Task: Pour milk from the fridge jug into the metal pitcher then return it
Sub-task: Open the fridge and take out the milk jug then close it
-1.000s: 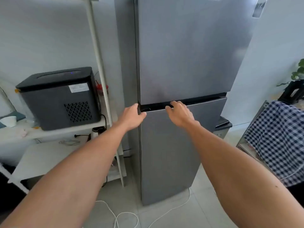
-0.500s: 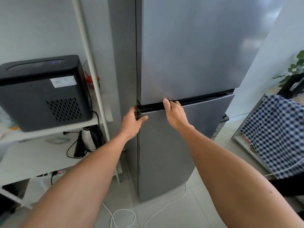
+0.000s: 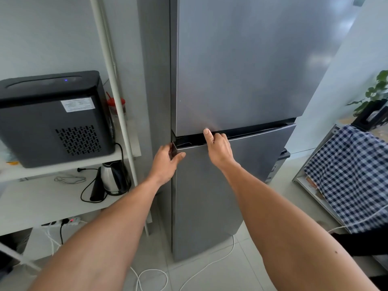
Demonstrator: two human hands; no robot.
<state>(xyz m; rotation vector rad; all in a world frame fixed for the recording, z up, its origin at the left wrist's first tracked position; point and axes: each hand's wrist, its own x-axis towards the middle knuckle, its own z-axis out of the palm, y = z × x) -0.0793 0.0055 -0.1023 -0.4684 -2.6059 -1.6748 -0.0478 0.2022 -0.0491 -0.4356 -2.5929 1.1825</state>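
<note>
Both hands, left hand (image 3: 165, 162) and right hand (image 3: 217, 149), gripped the tall grey metal fridge's (image 3: 237, 70) lower door (image 3: 220, 198) edge; a jerky pull risked rocking jugs inside.

Grey two-door fridge (image 3: 235, 80), upright, doors shut. Left hand (image 3: 165, 162): grip curled round the lower door's top left corner. Right hand (image 3: 218, 148): fingers hooked into the dark handle recess (image 3: 258, 132) between doors. Shelf (image 3: 42, 198), left: black appliance (image 3: 52, 118) above, steel kettle (image 3: 113, 177) below. Checked cloth (image 3: 352, 175), right.
</note>
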